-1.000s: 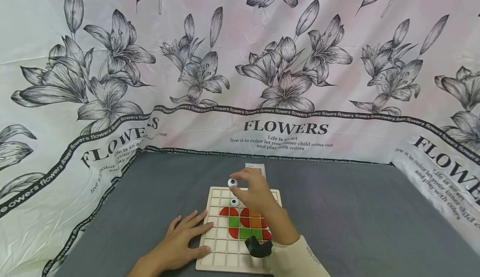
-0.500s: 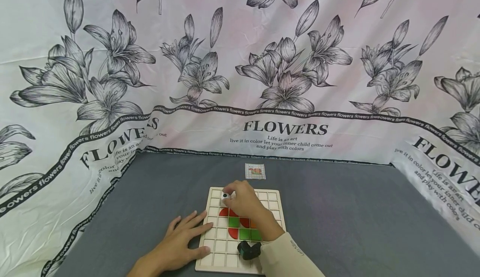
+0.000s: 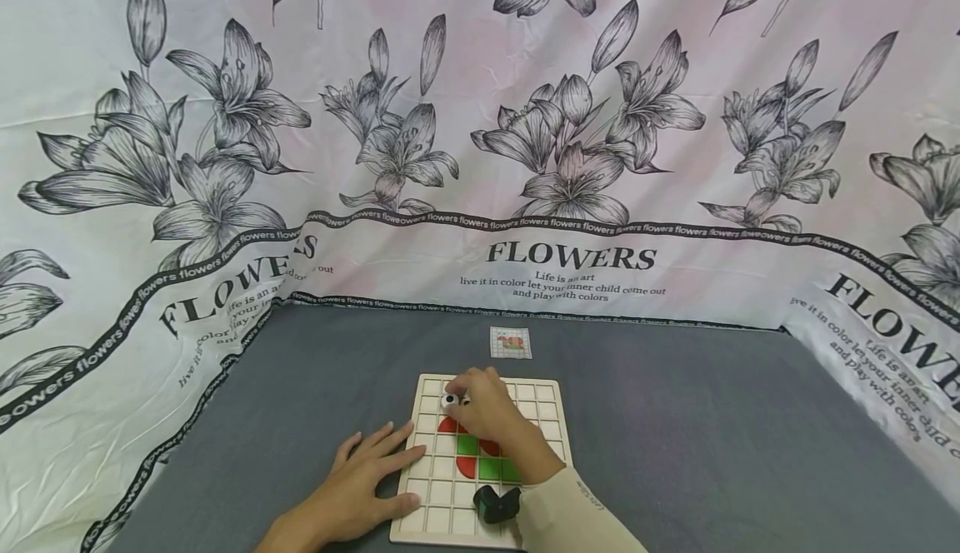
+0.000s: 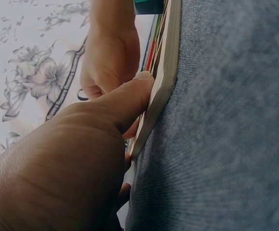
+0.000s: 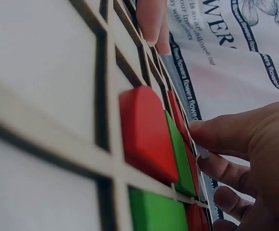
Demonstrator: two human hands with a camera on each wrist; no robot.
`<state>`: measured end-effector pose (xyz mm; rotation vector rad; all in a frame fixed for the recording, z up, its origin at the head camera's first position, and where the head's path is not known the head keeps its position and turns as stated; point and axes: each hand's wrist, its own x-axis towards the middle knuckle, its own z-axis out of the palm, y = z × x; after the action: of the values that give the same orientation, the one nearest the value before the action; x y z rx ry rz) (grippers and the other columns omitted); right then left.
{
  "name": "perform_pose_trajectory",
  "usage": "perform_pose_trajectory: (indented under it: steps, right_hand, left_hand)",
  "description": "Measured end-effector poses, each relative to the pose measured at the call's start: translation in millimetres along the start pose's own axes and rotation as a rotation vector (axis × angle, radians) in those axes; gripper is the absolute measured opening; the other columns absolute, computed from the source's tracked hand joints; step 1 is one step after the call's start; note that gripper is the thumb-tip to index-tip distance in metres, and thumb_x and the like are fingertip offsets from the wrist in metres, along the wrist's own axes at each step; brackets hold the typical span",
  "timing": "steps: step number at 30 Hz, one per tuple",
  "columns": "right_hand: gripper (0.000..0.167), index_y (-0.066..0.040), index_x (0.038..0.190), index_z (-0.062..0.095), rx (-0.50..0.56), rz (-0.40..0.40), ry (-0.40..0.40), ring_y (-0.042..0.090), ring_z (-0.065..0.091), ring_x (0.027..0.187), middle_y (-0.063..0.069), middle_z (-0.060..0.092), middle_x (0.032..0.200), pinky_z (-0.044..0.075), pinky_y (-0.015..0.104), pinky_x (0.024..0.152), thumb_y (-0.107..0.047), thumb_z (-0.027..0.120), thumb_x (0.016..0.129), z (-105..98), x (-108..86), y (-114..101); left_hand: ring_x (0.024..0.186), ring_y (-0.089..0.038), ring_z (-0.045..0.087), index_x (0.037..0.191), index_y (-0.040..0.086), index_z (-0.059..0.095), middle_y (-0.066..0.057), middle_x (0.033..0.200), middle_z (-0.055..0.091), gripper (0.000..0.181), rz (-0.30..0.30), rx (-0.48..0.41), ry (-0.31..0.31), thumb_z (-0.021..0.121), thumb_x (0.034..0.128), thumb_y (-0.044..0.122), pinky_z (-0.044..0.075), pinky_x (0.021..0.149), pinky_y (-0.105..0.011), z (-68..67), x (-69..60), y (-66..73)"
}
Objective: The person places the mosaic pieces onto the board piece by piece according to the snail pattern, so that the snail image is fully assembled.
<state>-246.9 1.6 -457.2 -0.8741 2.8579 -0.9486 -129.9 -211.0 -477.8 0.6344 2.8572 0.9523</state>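
Note:
A wooden grid board lies on the grey cloth, with red and green pieces in several of its squares. My right hand is over the upper part of the board. Its thumb and fingertips pinch a white piece with a black dot, like an eye, at a square near the board's upper left. Beside it, a second eye piece is mostly hidden by the hand. In the right wrist view only the white edge of the pinched piece shows. My left hand rests on the board's left edge, fingers spread.
A small printed card with a coloured grid picture lies behind the board. Grey cloth covers the table, and a flower-printed curtain rises behind and at both sides. A black device is strapped to my right wrist.
My right hand has brought the eye piece from above the board's back edge down and left to a square beside the other eye piece. The left hand has stayed put.

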Motion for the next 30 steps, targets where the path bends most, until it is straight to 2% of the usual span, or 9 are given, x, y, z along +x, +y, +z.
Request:
perform_pose_trajectory:
  steps: [14,21,26,30]
  right_hand:
    - [0.021,-0.013,0.106,0.075,-0.028,-0.019,-0.008,0.017,0.047,0.087,-0.001,0.059,0.095,0.045,0.035,0.072,-0.020,0.073,0.086,-0.3,1.4,-2.4]
    - [0.022,-0.013,0.106,0.075,-0.030,0.004,-0.008,0.018,0.048,0.090,0.000,0.060,0.098,0.046,0.036,0.075,-0.022,0.074,0.086,-0.1,1.7,-3.0]
    - [0.023,-0.013,0.109,0.074,0.005,0.004,0.002,0.017,0.047,0.089,-0.003,0.059,0.093,0.046,0.037,0.075,-0.021,0.070,0.088,1.0,1.4,0.9]
    - [0.023,-0.009,0.110,0.073,0.085,-0.024,0.035,0.019,0.049,0.092,-0.002,0.060,0.095,0.046,0.039,0.077,-0.018,0.066,0.090,-4.7,-0.7,2.9]
  left_hand:
    - [0.140,-0.035,0.022,0.140,0.022,0.056,-0.003,0.154,0.033,0.067,-0.007,-0.006,-0.003,0.060,0.0862,0.062,0.002,0.103,-0.062,-0.9,0.5,-1.1]
    - [0.140,-0.035,0.023,0.139,0.021,0.056,-0.004,0.153,0.033,0.066,-0.012,-0.006,-0.006,0.060,0.0861,0.061,0.002,0.104,-0.062,-1.6,0.8,-0.3]
    - [0.140,-0.037,0.024,0.139,0.021,0.056,-0.005,0.153,0.034,0.066,-0.004,-0.009,-0.005,0.059,0.0864,0.061,0.003,0.103,-0.064,-1.3,1.2,-0.7]
    - [0.139,-0.037,0.024,0.140,0.023,0.056,-0.005,0.153,0.034,0.065,-0.004,-0.016,-0.009,0.059,0.0867,0.061,0.003,0.103,-0.064,0.4,1.1,-2.5]
